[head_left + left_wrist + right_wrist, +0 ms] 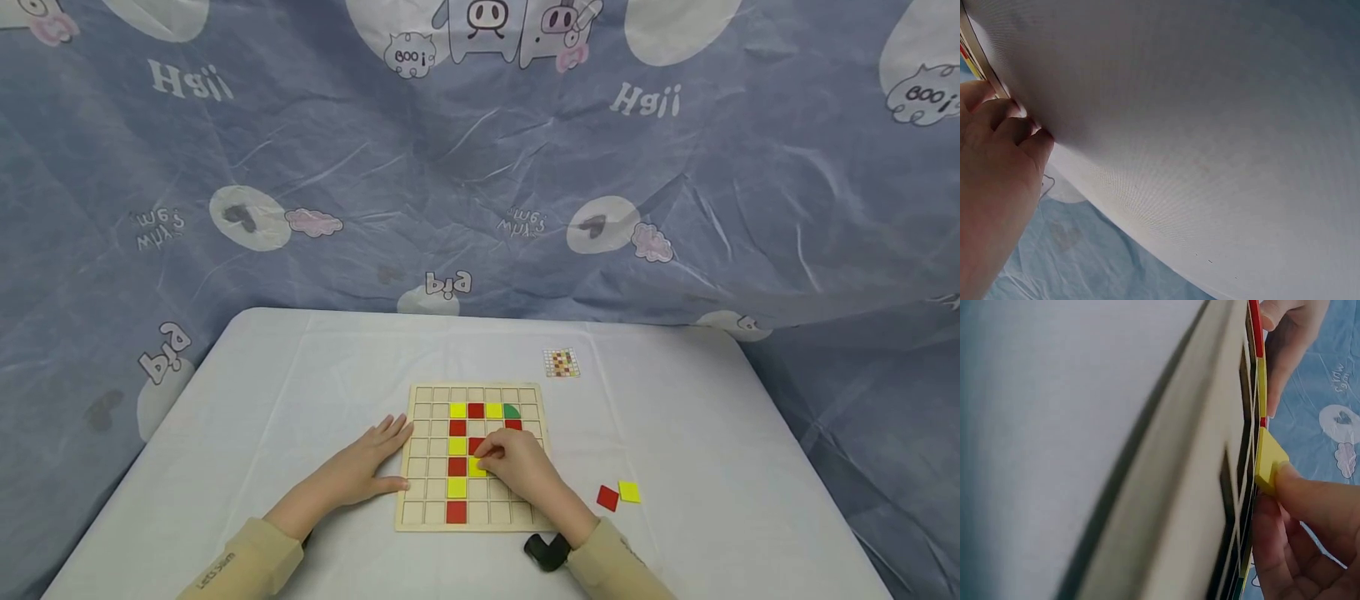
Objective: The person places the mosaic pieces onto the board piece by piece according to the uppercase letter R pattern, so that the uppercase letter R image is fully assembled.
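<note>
A wooden grid board point(420, 522) lies on the table, with red and yellow square tiles and a green quarter-round piece point(512, 412) in its cells. My right hand point(522, 468) is over the middle of the board. Between its thumb and a finger it pinches a yellow square tile point(1269, 460), which stands tilted against the board's surface in the right wrist view. The hand hides part of the cells around it. My left hand point(365, 465) rests along the board's left edge, fingers extended; in the left wrist view its fingertips point(1040, 142) touch that edge.
Right of the board, a loose red tile point(607, 498) and a loose yellow tile point(629, 492) lie on the white table point(712, 433). A small pattern card point(562, 362) lies beyond the board's far right corner. A patterned blue cloth point(465, 167) hangs behind the table.
</note>
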